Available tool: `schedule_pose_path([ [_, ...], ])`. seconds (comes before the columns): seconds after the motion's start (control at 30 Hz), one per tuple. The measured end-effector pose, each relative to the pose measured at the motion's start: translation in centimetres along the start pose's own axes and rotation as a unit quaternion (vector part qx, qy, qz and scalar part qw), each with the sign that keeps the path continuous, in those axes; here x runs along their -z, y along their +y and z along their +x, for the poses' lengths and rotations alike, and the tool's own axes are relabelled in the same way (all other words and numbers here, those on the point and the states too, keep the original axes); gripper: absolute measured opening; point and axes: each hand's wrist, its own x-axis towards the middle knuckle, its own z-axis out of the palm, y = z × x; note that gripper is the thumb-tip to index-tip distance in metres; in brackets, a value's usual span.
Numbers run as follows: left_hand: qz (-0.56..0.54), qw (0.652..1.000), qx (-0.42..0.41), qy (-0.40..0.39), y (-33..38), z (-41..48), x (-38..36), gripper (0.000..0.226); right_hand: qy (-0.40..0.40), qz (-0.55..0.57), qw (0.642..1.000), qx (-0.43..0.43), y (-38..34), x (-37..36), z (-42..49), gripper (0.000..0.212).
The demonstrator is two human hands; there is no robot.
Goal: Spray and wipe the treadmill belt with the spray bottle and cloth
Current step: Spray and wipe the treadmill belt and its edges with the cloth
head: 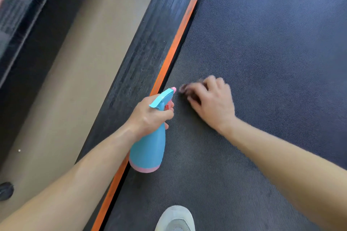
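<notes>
My left hand (150, 116) grips the neck of a blue spray bottle (148, 148) with a pink base and pink nozzle, fingers curled by the trigger. The bottle hangs over the left edge of the dark textured treadmill belt (262, 43), nozzle pointing up and to the right. My right hand (212, 101) lies on the belt just right of the nozzle, fingers bunched over a small dark cloth (185, 88). The cloth is blurred and mostly hidden under the fingers.
An orange stripe (176, 43) and a black ribbed side rail (146, 48) run along the belt's left edge. Beige floor (75, 73) lies beyond, with a dark frame at far left. A grey shoe (176, 219) stands on the belt at the bottom.
</notes>
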Motion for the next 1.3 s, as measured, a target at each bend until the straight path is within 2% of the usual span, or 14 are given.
schedule_pose_path([
  [0.1, -0.007, 1.0, -0.003, 0.009, 0.3, -0.2, 0.3, 0.034, -0.053, 0.015, 0.982, 0.182, -1.5, -0.2, -4.2, 0.032],
  [0.17, -0.019, 1.0, -0.004, 0.012, 0.3, -0.4, 0.3, 0.046, -0.076, 0.001, 0.971, 0.227, -0.4, -0.3, -2.4, 0.035],
  [0.23, -0.026, 0.999, 0.003, 0.019, 0.0, -0.2, 0.3, 0.042, -0.041, -0.015, 0.984, 0.176, 0.2, -0.9, 1.2, 0.037],
  [0.3, -0.024, 0.999, 0.004, 0.02, -0.3, -0.2, 0.3, 0.033, -0.001, -0.036, 0.997, 0.072, 0.6, -1.4, 5.3, 0.038],
  [0.4, -0.039, 0.999, -0.003, 0.016, -0.1, -0.5, 0.5, 0.045, 0.008, -0.071, 0.997, -0.014, -0.4, -1.7, 6.4, 0.036],
  [0.5, -0.045, 0.999, -0.006, 0.028, 0.0, -0.8, 1.3, 0.053, 0.016, -0.035, 0.999, 0.028, -2.6, -1.4, 2.1, 0.029],
  [0.63, -0.033, 0.998, 0.006, 0.05, -0.3, -1.1, 2.0, 0.036, -0.025, -0.037, 0.973, 0.227, -3.1, -1.5, -0.9, 0.024],
  [0.7, -0.041, 0.997, 0.011, 0.06, -0.4, -1.2, 2.0, 0.024, -0.021, -0.06, 0.982, 0.18, -1.8, -1.6, 2.7, 0.028],
  [0.8, -0.05, 0.998, 0.01, 0.049, -0.7, -1.5, 1.9, 0.047, 0.001, -0.057, 0.998, 0.016, -0.5, -1.8, 9.3, 0.036],
  [0.9, -0.046, 0.998, 0.02, 0.038, -1.1, -1.5, 2.1, 0.048, -0.015, -0.037, 0.998, -0.052, -1.0, -2.0, 10.8, 0.038],
  [1.03, -0.049, 0.997, 0.027, 0.056, -1.2, -1.4, 2.7, 0.044, -0.035, 0.003, 0.999, -0.012, -3.2, -1.5, 5.7, 0.036],
  [1.17, -0.04, 0.997, 0.018, 0.06, -0.9, -1.3, 2.8, 0.05, -0.088, 0.023, 0.98, 0.175, -4.5, -0.8, 1.1, 0.034],
  [1.2, -0.038, 0.997, 0.015, 0.058, -0.8, -1.3, 2.7, 0.048, -0.09, 0.01, 0.978, 0.189, -4.0, -0.8, 1.9, 0.033],
  [1.3, -0.032, 0.998, 0.017, 0.054, -0.9, -1.3, 2.6, 0.044, -0.037, -0.014, 0.998, 0.044, -2.1, -1.2, 7.4, 0.032],
])
